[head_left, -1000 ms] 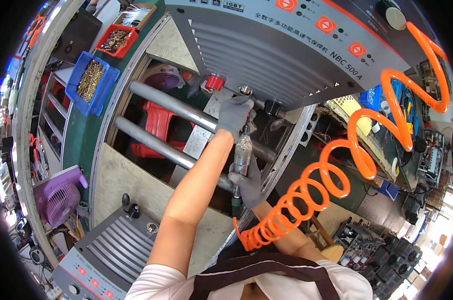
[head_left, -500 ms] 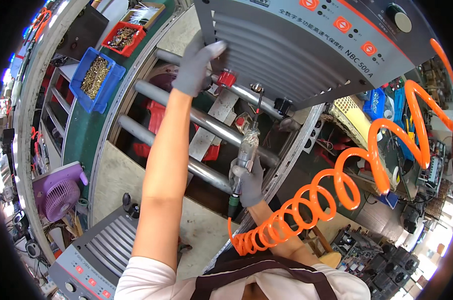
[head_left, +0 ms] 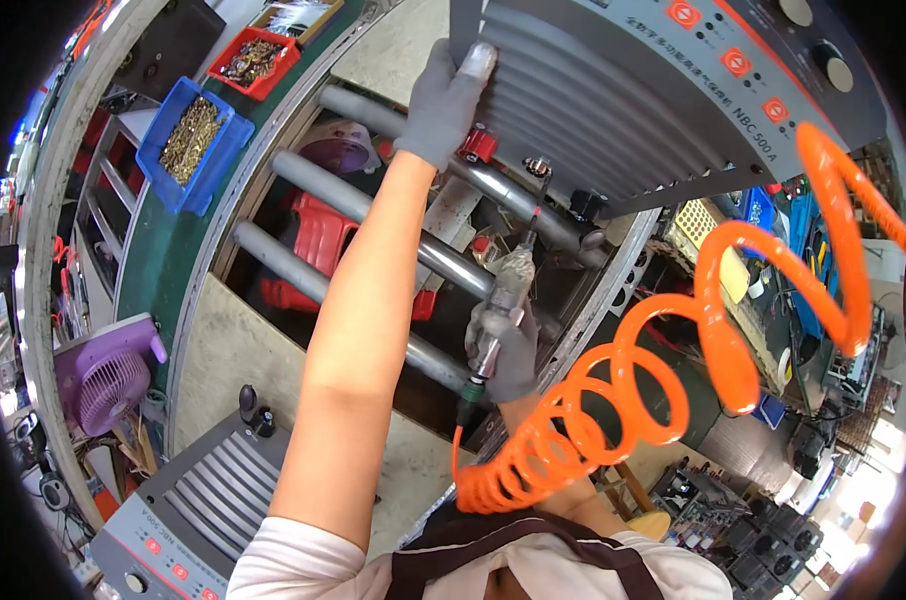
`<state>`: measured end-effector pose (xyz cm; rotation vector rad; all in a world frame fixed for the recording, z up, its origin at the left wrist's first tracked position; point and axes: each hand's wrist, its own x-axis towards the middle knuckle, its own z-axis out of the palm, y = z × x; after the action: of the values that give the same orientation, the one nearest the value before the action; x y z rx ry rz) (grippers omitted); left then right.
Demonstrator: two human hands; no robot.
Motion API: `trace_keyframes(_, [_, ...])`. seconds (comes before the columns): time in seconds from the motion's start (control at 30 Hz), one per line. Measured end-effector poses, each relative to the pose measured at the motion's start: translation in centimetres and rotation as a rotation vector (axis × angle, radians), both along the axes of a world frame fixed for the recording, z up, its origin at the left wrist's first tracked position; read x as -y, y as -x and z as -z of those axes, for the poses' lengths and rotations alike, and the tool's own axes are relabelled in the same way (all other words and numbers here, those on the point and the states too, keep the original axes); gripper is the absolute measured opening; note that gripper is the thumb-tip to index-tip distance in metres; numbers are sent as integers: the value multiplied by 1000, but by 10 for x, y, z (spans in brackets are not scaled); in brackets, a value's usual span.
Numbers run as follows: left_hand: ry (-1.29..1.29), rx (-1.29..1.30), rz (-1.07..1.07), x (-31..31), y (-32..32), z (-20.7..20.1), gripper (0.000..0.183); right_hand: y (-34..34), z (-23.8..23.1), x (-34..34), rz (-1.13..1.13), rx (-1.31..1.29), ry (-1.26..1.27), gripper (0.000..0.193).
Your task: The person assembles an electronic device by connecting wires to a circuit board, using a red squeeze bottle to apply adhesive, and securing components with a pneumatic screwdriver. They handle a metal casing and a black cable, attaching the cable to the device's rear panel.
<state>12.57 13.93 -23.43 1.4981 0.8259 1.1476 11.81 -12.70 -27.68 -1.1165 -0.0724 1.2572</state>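
Both my hands wear grey gloves. My left hand (head_left: 441, 108) is closed on the left edge of a large grey welding machine (head_left: 583, 110), its thumb lying against the ribbed panel and its other fingers partly hidden. The machine is tilted above metal rollers (head_left: 443, 265), with a red terminal (head_left: 479, 145) and a dark knob (head_left: 585, 204) along its lower side. Wrapped around an air screwdriver (head_left: 511, 285), my right hand (head_left: 515, 355) holds it upright below the machine. The driver's bit points to a metal fitting (head_left: 538, 166) at the panel's lower edge; contact is unclear.
An orange coiled air hose (head_left: 663, 400) crosses the right side to the driver's base. A blue bin of brass parts (head_left: 191, 140) and a red bin (head_left: 255, 62) stand at left. Nearby are a purple fan (head_left: 113, 385) and a second welding machine (head_left: 208, 500) at lower left.
The welding machine has shifted right, and my left hand has travelled right with it. My right hand and the air screwdriver moved slightly right. The orange coils have swung lower and left.
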Motion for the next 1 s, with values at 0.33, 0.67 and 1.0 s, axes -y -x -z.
trace_keyframes(0.33, [55, -75, 24, 5, 5, -7, 53, 9, 7, -2, 48, 81, 59, 34])
trace_keyframes(0.67, [15, -139, -9, 1, 6, 2, 58, 11, 7, 0, 10, 76, 35, 35])
trace_keyframes(1.0, [36, -164, -1, 3, 9, -6, 53, 34, -22, 58, 120, 264, 168, 47])
